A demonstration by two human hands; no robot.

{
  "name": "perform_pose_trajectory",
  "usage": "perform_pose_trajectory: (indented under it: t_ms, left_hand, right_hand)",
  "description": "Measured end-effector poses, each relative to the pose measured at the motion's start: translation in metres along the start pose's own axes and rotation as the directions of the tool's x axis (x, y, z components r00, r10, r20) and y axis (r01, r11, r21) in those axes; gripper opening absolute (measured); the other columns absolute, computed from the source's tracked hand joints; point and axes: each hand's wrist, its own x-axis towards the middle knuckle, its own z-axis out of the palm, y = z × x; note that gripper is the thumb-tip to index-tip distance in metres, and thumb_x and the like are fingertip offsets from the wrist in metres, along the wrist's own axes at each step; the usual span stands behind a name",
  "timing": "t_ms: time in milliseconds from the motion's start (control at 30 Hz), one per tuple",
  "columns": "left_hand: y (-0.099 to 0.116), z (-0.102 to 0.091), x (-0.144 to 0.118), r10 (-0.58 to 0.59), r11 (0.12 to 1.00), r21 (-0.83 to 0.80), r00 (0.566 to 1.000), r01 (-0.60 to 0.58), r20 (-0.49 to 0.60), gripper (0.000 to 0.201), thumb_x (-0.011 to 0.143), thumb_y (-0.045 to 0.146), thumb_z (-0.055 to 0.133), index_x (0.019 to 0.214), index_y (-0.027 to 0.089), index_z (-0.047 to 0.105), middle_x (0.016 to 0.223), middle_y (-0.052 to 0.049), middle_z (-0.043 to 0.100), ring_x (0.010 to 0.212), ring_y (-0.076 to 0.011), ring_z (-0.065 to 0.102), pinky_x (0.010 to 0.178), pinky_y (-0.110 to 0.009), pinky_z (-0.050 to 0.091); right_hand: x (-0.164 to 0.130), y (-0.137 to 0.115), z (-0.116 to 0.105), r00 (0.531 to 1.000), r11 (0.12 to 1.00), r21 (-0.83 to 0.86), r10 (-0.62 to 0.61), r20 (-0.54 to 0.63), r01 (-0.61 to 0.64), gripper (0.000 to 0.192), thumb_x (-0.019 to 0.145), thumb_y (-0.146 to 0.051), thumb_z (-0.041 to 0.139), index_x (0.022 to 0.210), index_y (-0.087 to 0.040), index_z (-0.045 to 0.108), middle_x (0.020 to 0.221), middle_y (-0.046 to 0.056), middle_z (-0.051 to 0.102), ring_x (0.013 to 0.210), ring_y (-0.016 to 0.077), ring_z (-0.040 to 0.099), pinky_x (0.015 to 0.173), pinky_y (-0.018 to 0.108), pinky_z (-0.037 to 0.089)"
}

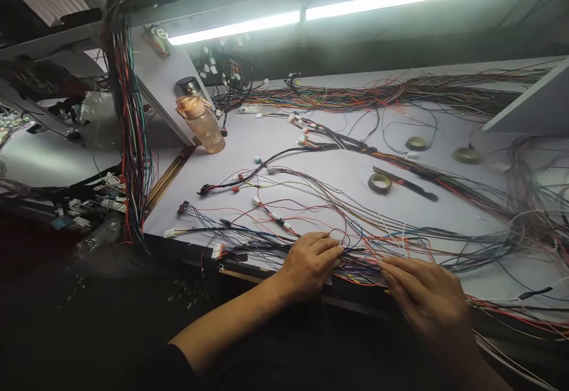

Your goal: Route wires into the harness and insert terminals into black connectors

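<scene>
Wire bundle [355,255] at near desk [275,148] edge | left hand [311,263] flat, fingers spread, pressing wires | right hand [427,299] loosely open, fingertips on strands | best: pin firmly, separate single strands, avoid tangling.

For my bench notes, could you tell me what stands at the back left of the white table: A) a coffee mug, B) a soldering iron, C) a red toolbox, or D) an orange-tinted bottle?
D: an orange-tinted bottle stands beside the white table's back left edge.
</scene>
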Motion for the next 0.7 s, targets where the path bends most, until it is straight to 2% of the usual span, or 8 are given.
perform_pose_trajectory:
  t_ms: [133,267,400,467,533,600,700]
  left_hand:
    - [-0.001,0.001,-0.001,0.007,1.0,-0.002,1.0,-0.007,0.017,0.027,0.092,0.025,0.052,0.114,0.015,0.062,0.112,-0.007,0.07,0.111,-0.0227,0.061,0.094,-0.039,0.052]
    - [-0.001,0.001,-0.001,0.01,1.0,-0.024,1.0,-0.009,0.021,0.028,0.093,0.026,0.049,0.115,0.015,0.061,0.115,-0.009,0.069,0.113,-0.0221,0.06,0.097,-0.039,0.05]
    - [0.002,-0.001,-0.001,0.003,1.0,-0.026,1.0,-0.003,0.029,0.027,0.093,0.027,0.05,0.113,0.015,0.061,0.115,-0.009,0.068,0.112,-0.0232,0.061,0.097,-0.04,0.05]
    - [0.003,-0.007,0.0,0.005,1.0,-0.025,1.0,-0.005,-0.015,0.027,0.091,0.028,0.053,0.112,0.015,0.062,0.115,-0.01,0.068,0.112,-0.0234,0.06,0.097,-0.041,0.049]
    - [-0.002,-0.019,0.002,-0.005,1.0,-0.026,0.995,0.002,-0.095,0.026,0.089,0.028,0.057,0.111,0.015,0.062,0.114,-0.01,0.068,0.112,-0.0234,0.06,0.097,-0.041,0.048]
    - [-0.015,-0.037,0.003,-0.048,0.999,-0.024,0.98,0.044,-0.193,0.025,0.087,0.027,0.06,0.111,0.018,0.062,0.113,-0.009,0.068,0.11,-0.0217,0.06,0.096,-0.04,0.048]
    - [-0.055,-0.077,-0.003,-0.192,0.977,0.025,0.921,0.213,-0.339,0.026,0.088,0.023,0.059,0.114,0.023,0.062,0.111,-0.007,0.068,0.107,-0.0188,0.061,0.094,-0.038,0.048]
  right_hand:
    - [0.026,-0.012,0.015,0.997,0.997,0.013,-0.08,0.015,0.08,0.029,0.093,-0.02,0.058,0.121,-0.025,0.062,0.12,0.004,0.066,0.109,0.0218,0.059,0.096,0.038,0.039]
    - [0.037,-0.02,0.034,0.986,0.992,-0.035,-0.121,0.111,0.125,0.033,0.097,-0.024,0.051,0.129,-0.023,0.056,0.134,0.006,0.057,0.122,0.0249,0.051,0.101,0.041,0.035]
    - [0.028,-0.017,0.046,0.979,0.987,-0.101,-0.102,0.176,0.121,0.031,0.099,-0.027,0.047,0.127,-0.022,0.058,0.131,0.004,0.059,0.116,0.0235,0.055,0.099,0.041,0.036]
    - [0.023,-0.014,0.048,0.978,0.986,-0.115,-0.101,0.183,0.123,0.031,0.099,-0.028,0.046,0.126,-0.021,0.059,0.129,0.004,0.061,0.113,0.0233,0.057,0.098,0.041,0.036]
    - [0.021,-0.012,0.048,0.978,0.984,-0.118,-0.111,0.176,0.133,0.03,0.099,-0.028,0.046,0.125,-0.021,0.059,0.128,0.004,0.062,0.111,0.0232,0.057,0.097,0.041,0.037]
    - [0.02,-0.01,0.049,0.978,0.982,-0.118,-0.124,0.165,0.145,0.03,0.098,-0.029,0.046,0.125,-0.023,0.06,0.127,0.003,0.062,0.11,0.0232,0.057,0.097,0.041,0.036]
    - [0.019,-0.007,0.05,0.977,0.981,-0.11,-0.138,0.162,0.157,0.032,0.099,-0.033,0.044,0.125,-0.023,0.059,0.128,0.002,0.062,0.109,0.0245,0.058,0.095,0.042,0.036]
